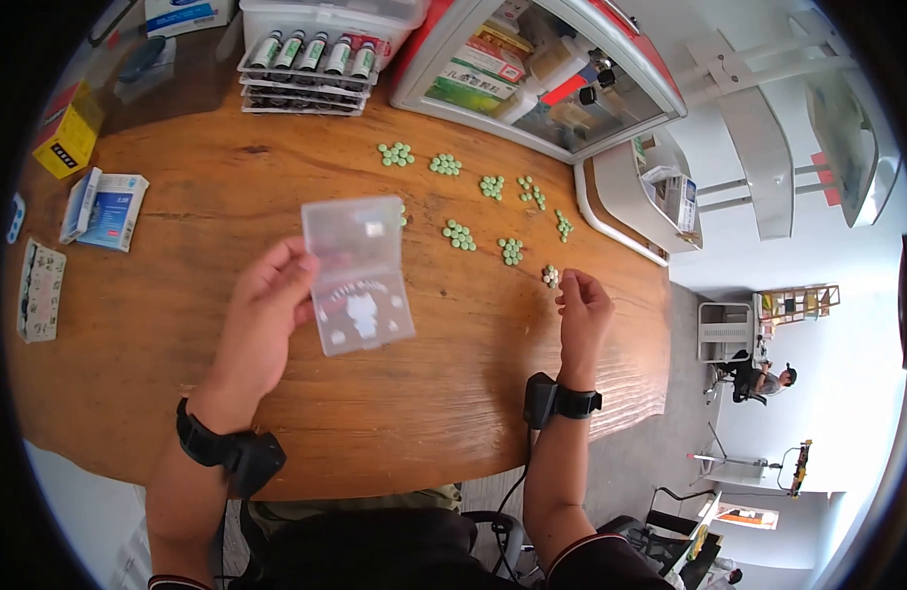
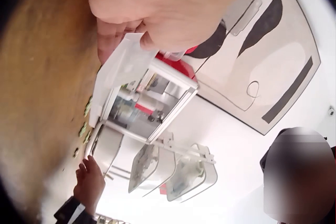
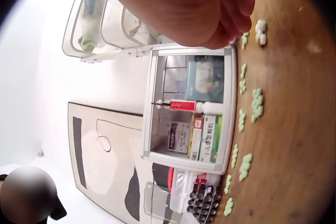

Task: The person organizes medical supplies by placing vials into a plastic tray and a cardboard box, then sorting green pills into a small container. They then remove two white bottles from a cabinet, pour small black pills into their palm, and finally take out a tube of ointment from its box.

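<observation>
My left hand (image 1: 262, 320) grips a clear plastic case (image 1: 360, 313) by its left edge, thumb on top. The case is unfolded, with a white cat print on its lower half and a small white patch on its upper half. My right hand (image 1: 586, 320) hovers at the right with bent fingers, fingertips right beside a small cluster of white and green tablets (image 1: 551, 276). I cannot tell if anything is between those fingertips. Several clusters of green tablets (image 1: 460, 235) lie in two rows beyond the hands. One cluster is mostly hidden behind the case.
Racks of small vials (image 1: 313, 57) and a glass-fronted cabinet (image 1: 547, 74) line the table's far side. Medicine boxes (image 1: 114, 211) and a yellow box (image 1: 68, 133) stand at the left. A white holder (image 1: 640, 197) is at the far right. People sit in the background.
</observation>
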The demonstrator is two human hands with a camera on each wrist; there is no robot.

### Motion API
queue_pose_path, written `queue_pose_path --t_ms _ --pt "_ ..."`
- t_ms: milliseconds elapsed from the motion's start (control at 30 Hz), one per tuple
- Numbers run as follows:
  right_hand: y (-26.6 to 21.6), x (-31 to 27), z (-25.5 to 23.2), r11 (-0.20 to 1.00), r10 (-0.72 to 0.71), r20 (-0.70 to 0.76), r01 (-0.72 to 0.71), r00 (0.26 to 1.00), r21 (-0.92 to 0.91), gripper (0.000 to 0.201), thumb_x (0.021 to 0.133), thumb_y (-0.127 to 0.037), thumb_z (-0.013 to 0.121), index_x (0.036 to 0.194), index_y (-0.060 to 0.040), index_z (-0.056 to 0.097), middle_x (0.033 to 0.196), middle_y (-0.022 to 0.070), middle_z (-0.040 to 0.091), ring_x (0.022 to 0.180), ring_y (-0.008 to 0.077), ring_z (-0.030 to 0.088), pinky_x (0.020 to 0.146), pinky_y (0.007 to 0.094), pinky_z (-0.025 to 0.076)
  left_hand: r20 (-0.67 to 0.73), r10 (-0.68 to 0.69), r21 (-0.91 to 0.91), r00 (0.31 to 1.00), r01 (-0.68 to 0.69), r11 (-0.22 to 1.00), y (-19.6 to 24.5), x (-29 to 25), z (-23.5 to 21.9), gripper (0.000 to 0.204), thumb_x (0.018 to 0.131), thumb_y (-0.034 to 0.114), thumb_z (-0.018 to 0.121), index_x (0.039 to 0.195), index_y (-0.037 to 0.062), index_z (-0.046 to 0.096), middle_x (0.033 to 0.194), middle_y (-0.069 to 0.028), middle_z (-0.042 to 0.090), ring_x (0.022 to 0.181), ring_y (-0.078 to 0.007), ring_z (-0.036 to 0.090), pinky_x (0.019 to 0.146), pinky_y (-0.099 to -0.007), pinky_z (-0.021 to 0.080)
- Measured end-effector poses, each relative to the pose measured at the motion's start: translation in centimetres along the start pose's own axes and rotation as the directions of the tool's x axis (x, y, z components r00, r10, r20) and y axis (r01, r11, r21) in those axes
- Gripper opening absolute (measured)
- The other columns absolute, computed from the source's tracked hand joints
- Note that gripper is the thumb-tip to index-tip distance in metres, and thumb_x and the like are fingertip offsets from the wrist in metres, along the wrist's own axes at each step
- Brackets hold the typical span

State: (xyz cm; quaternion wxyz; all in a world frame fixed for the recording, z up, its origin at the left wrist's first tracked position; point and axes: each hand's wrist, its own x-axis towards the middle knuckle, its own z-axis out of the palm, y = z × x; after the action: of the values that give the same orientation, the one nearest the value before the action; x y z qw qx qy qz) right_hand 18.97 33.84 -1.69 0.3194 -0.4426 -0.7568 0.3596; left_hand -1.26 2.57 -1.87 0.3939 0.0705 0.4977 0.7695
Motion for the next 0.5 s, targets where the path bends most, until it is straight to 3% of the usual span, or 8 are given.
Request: queue_pose_path --t_ms 133,200,333,500 --pt "0.9 -1.4 0.2 0.988 0.115 0.009 -0.113 0.993 -0.101 0.029 0.094 -0.026 0.074 0.103 0.0024 0.074 0.076 0.0052 0.069 0.065 0.0111 0.064 0.061 0.0253 0.050 0.082 -0.044 0.038 0.996 0.041 0.998 -1.3 -0.6 1.2 0.031 0.107 0.022 0.054 0.128 0.0003 0.057 0.119 -0.0080 0.067 0.108 -0.0139 0.065 0.093 -0.0312 0.054" --pt "1.0 -1.6 0.5 0.985 0.028 -0.050 -0.036 0.998 -0.166 0.030 0.092 -0.025 0.075 0.104 0.0025 0.074 0.077 0.0063 0.070 0.066 0.0116 0.064 0.061 0.0264 0.050 0.081 -0.072 0.021 0.994 0.070 0.997 -1.4 -0.4 0.8 0.030 0.107 0.022 0.053 0.128 0.0003 0.057 0.121 -0.0081 0.066 0.109 -0.0146 0.065 0.095 -0.0318 0.053" --pt "2.7 -1.3 0.3 0.988 -0.014 -0.057 0.005 0.998 -0.154 0.030 0.090 -0.024 0.078 0.102 0.0029 0.075 0.077 0.0064 0.070 0.067 0.0117 0.064 0.062 0.0280 0.051 0.100 -0.076 0.026 0.992 0.074 0.997 -1.1 -0.7 1.0 0.029 0.107 0.020 0.052 0.128 0.0006 0.057 0.122 -0.0084 0.066 0.111 -0.0149 0.064 0.096 -0.0326 0.052" --pt "2.1 -1.1 0.4 0.982 0.030 -0.065 -0.041 0.997 -0.182 0.027 0.089 -0.022 0.078 0.099 0.0035 0.076 0.074 0.0056 0.069 0.065 0.0113 0.062 0.061 0.0275 0.050 0.101 -0.084 0.025 0.991 0.082 0.996 -1.8 -1.3 1.6 0.028 0.107 0.019 0.052 0.129 0.0011 0.056 0.124 -0.0085 0.065 0.112 -0.0153 0.064 0.098 -0.0333 0.051"
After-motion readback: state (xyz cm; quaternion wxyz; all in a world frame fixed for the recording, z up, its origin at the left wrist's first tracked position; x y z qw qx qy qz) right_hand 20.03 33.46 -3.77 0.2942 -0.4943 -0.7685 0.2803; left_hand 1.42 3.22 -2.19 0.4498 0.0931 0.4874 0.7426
